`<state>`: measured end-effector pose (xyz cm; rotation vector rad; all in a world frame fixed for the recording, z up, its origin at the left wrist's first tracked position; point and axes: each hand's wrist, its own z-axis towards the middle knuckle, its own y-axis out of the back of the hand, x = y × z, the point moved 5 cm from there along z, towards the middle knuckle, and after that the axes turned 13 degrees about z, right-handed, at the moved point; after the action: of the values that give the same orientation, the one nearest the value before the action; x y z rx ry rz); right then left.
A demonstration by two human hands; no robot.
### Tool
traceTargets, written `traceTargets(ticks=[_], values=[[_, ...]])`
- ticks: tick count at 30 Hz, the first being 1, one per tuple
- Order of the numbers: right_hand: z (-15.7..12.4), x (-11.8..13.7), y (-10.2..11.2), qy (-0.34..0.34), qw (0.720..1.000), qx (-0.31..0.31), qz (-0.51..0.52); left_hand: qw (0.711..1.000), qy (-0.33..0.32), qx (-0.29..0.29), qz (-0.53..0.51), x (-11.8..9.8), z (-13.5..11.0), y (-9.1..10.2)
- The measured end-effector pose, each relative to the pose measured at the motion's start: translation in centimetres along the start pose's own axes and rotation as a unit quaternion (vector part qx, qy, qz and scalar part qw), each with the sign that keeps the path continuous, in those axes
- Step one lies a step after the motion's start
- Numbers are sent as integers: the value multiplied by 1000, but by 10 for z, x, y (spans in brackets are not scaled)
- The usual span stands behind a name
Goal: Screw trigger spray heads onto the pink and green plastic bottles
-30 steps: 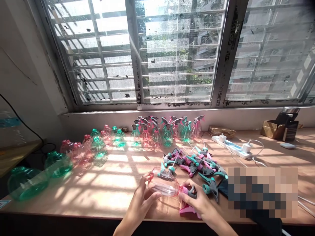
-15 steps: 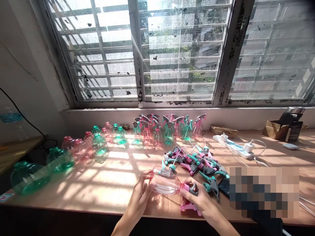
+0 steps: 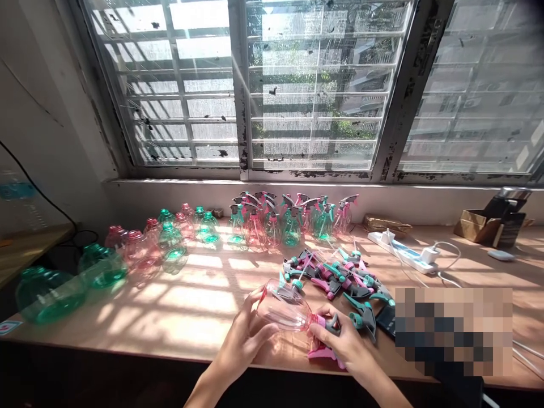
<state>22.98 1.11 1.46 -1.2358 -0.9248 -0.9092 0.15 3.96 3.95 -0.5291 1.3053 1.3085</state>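
Note:
A clear pink spray bottle (image 3: 284, 309) lies on its side just above the wooden table's near edge, held between both hands. My left hand (image 3: 244, 340) is closed round the bottle's wide bottom end. My right hand (image 3: 342, 343) is closed on the pink and grey trigger sprayer head (image 3: 325, 331) at the bottle's neck. A loose pile of teal and pink trigger heads (image 3: 335, 277) lies just behind my right hand.
Capless pink and green bottles (image 3: 161, 249) stand at the left, with larger green ones (image 3: 51, 292) near the table's corner. Finished bottles with sprayers (image 3: 293, 221) line the window sill wall. A white power strip (image 3: 403, 252) and cardboard boxes (image 3: 488, 224) sit at the right.
The bottle has turned slightly between my hands, which stay in nearly the same place. The camera has tilted a little.

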Motion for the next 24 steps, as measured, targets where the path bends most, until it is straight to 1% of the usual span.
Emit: traceTargets(ticks=[3, 6, 9, 12, 14, 18, 22, 24], values=[[-1, -6, 0, 3, 1000, 9, -7, 999, 6, -23, -31, -3, 0, 2], [-1, -8, 1, -4, 1000, 12, -14, 999, 16, -31, -35, -6, 0, 3], [0, -3, 2, -4, 1000, 2, -23, 999, 14, -33, -26, -8, 0, 3], [0, 1, 1, -14, 1000, -7, -5, 999, -6, -37, -9, -6, -1, 3], [0, 2, -1, -34, 999, -10, 20, 999, -15, -30, -17, -4, -1, 2], [-2, 1, -3, -49, 998, -21, 37, 999, 1, 12, -37, -2, -2, -3], [-3, 2, -2, -35, 999, -24, 9, 1000, 18, -22, 1, -2, -2, 3], [-3, 3, -1, -25, 999, -23, -3, 999, 17, -30, 14, -2, -1, 5]])
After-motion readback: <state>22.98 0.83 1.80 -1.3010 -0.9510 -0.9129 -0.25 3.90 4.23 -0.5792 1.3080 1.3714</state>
